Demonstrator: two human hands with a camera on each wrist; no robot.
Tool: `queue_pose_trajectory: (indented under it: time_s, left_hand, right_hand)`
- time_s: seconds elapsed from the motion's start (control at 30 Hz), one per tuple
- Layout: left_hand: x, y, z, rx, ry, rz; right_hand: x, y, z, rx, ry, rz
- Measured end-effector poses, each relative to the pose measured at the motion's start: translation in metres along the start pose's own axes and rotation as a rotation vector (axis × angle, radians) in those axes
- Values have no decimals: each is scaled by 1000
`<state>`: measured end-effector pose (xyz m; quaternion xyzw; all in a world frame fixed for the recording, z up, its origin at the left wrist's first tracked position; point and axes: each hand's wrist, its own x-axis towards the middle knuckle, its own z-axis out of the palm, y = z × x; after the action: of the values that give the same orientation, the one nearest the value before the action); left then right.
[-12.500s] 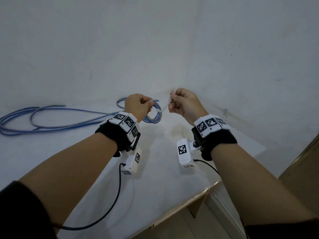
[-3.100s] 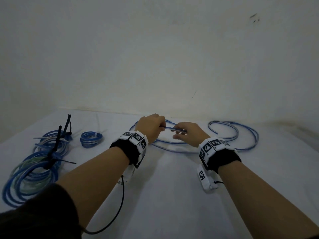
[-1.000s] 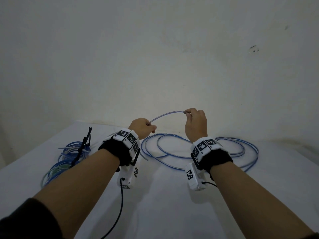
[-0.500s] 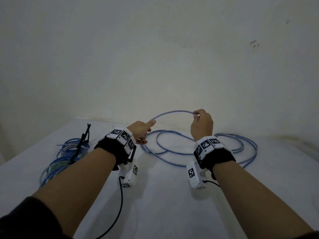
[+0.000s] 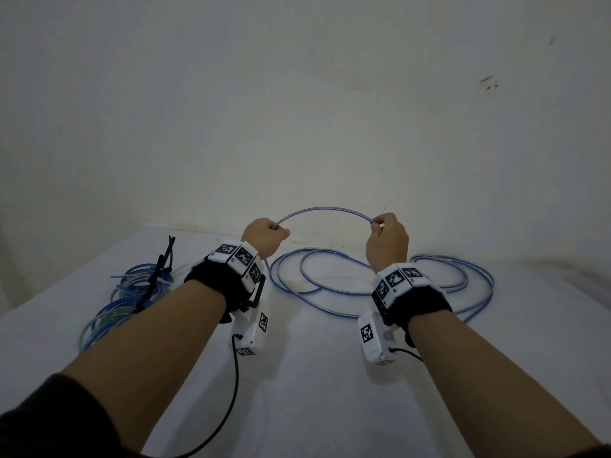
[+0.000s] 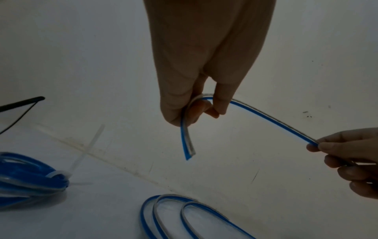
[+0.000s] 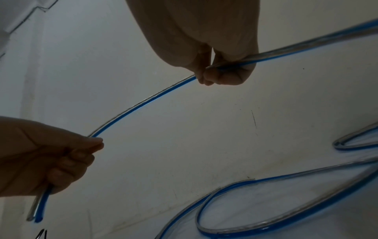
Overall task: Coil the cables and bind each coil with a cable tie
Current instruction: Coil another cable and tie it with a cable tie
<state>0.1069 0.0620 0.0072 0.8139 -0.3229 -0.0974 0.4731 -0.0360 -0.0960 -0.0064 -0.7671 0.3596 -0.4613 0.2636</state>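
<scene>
Left hand (image 5: 264, 238) pinching the cable (image 5: 322, 211) just short of its cut end, tip dangling toward 6 o'clock in the left wrist view; right hand (image 5: 386, 241) pinching the same cable farther along, fingers curled round it; span between the two arching up over 12 o'clock, long axis running 9 to 3; slack (image 5: 380, 280) trailing from the right hand down to loose loops on the table (image 5: 314, 391), at 12 to 2 o'clock beyond the wrists; right hand nearer that slack, so probably the one to feed the next turn toward the left; first loop apparently only begun; bound coils (image 5: 132, 299) at 9 o'clock, a black tie (image 5: 158, 276) standing up from them; white table, bare wall (image 5: 297, 94) behind.
</scene>
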Motion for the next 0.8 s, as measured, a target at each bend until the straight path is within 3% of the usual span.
queue_pose_trajectory:
  time_s: [0.3,0.8]
  left_hand:
    - [1,-3,-5,15,21,-63]
    - [-3,-7,-29,-9,174,-25]
  right_hand:
    - [0,0,4,-16,-32,3]
    - [-9,-5,21,-5,-105,-21]
